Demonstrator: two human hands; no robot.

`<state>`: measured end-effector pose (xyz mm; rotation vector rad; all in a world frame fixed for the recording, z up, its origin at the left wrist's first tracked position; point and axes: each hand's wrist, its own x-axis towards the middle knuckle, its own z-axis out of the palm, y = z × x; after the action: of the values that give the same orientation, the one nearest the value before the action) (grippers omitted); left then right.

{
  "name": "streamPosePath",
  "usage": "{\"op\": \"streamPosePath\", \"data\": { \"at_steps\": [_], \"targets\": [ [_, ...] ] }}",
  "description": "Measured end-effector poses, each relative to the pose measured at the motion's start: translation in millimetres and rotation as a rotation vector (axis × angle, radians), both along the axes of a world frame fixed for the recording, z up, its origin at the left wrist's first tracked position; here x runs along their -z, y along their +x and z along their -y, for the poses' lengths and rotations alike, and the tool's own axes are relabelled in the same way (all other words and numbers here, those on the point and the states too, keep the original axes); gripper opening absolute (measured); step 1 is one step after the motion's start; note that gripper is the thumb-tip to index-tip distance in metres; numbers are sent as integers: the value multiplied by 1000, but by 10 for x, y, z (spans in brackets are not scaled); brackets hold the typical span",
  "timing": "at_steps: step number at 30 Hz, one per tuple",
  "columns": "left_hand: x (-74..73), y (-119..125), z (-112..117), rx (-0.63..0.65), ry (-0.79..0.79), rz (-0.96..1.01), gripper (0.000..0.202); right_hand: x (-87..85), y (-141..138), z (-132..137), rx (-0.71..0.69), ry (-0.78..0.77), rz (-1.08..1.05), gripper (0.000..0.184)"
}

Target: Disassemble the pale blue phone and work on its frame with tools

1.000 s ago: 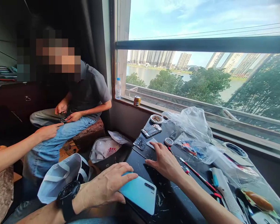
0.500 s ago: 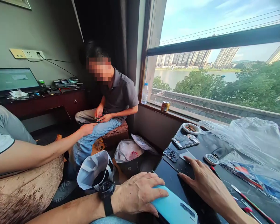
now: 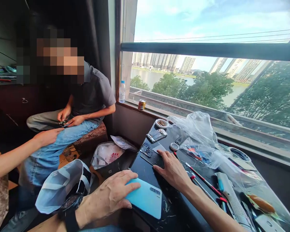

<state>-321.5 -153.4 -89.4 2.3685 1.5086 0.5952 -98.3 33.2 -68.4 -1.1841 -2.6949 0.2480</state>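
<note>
- Hand, left: clasped over near end of phone, thumb at side edge.
- Phone: back up, at near-left edge of table; prob. light, stiff, glossy, slippery, fragile. Best gripped by long sides.
- Right hand: flat on table, open, holding nothing.

This is a high-up living or hotel-type room, turned into an improvised phone-repair spot. The big window looks over a river and tower blocks. Just below the window, a dark surface carries an opened phone, a bare circuit board, slim red-handled tools and a tape roll. Left of the window, a person on an upholstered stool bends over small parts.
</note>
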Motion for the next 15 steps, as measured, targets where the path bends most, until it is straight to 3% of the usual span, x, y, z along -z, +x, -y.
{"op": "streamPosePath", "data": {
  "at_steps": [8, 15],
  "targets": [
    [-148, -48, -22, 39, -103, -63, 62, -14, 75, 47, -6, -19, 0, 60],
    [-128, -52, 40, 43, -32, -108, 69, -71, 139, 117, -12, -26, -1, 58]
  ]
}}
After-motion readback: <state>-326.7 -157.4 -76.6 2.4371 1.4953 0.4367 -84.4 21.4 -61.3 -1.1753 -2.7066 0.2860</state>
